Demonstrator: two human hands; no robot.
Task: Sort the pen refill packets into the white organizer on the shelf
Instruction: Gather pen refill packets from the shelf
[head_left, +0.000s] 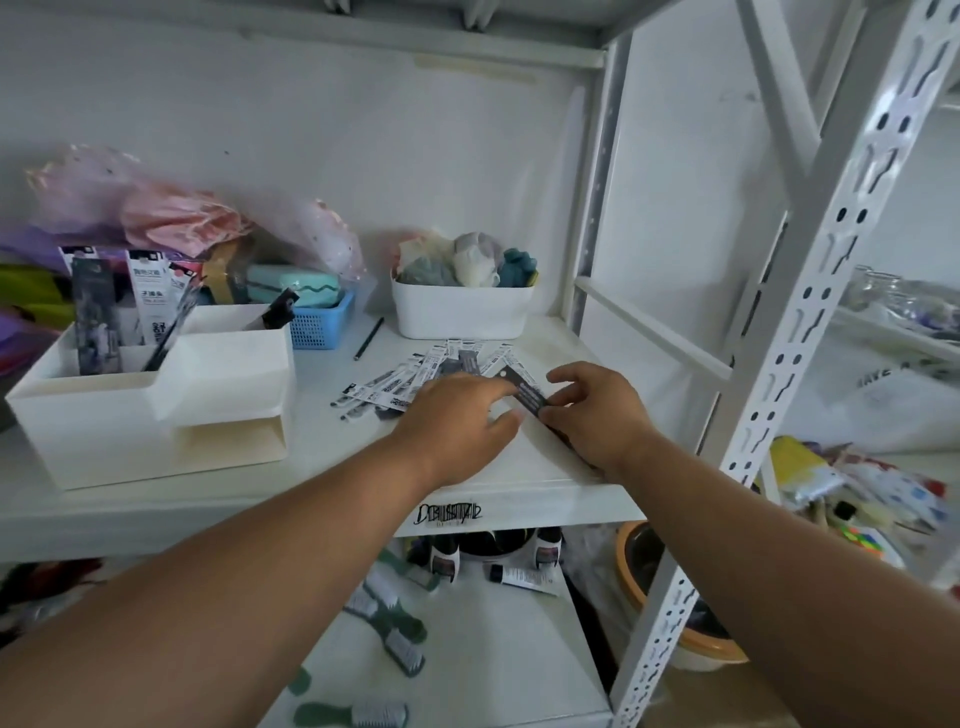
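A fan of several white and dark pen refill packets (415, 376) lies on the white shelf (332, 467), right of the white organizer (150, 410). The organizer holds a few upright packets (96, 317) in its back left compartment. My right hand (597, 410) pinches a dark refill packet (530, 397) that lies slanted toward the shelf's front edge. My left hand (457, 421) reaches over the pile with its fingers extended, its fingertips near the upper end of the dark packet; contact is unclear.
A white bin (462, 312) of soft items stands behind the pile, a blue basket (322, 325) to its left, a black pencil (369, 338) between them. Pink bags fill the back left. A slotted shelf upright (779, 364) rises at the right. Brushes and tubes lie on the lower shelf.
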